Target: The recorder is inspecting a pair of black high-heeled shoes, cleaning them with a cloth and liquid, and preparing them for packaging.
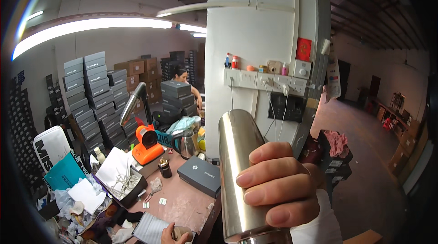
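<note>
My right hand (283, 184) is raised close in front of me, its fingers wrapped round a shiny stainless steel bottle (235, 152). The bottle stands nearly upright, tilted a little, with a rounded end at the top and a narrower rim at the bottom. Low at the front edge of the table is my left hand (169, 235), partly cut off by the picture's edge. Its fingers curl about a small pale round thing that I cannot make out. Beside it lies a white padded sheet (149, 227).
On the pinkish table (182, 207) are a dark grey box (199, 176), an orange device (147, 145), a small dark bottle (164, 167) and a box of white strips (125, 184). A metal kettle (188, 143) stands behind. Grey boxes (96, 84) rise in stacks; a co-worker (182, 76) is beyond.
</note>
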A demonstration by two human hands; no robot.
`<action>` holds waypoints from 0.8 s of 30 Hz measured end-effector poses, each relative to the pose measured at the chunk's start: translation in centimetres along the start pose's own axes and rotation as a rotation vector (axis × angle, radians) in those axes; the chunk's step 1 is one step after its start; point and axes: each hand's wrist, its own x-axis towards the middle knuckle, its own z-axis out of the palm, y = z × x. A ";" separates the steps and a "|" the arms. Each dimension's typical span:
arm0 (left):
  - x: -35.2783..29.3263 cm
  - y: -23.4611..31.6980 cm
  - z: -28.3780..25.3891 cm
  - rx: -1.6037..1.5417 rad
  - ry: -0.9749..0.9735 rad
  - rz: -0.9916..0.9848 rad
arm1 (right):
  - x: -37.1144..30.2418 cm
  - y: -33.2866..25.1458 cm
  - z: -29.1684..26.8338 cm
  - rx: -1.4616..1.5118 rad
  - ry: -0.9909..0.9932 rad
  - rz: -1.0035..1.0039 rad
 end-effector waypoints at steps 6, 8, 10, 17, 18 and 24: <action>0.8 2.0 0.9 0.046 -0.176 -0.048 | -4.1 1.0 0.0 -0.043 0.114 0.224; -0.6 1.6 -0.3 0.073 -0.075 -0.022 | -5.7 1.5 0.7 -0.001 0.066 0.303; -1.8 2.7 -1.7 0.116 -0.074 -0.097 | -7.4 2.1 0.2 0.066 -0.004 0.349; -2.6 2.9 -0.2 0.063 -0.179 -0.133 | -14.1 2.0 -1.3 0.039 -0.099 0.439; -2.7 3.1 -0.2 0.058 -0.172 -0.133 | -14.1 2.0 -1.7 0.054 -0.107 0.446; -3.1 4.4 -0.2 0.069 -0.143 -0.103 | -13.8 1.5 -2.6 0.129 -0.084 0.484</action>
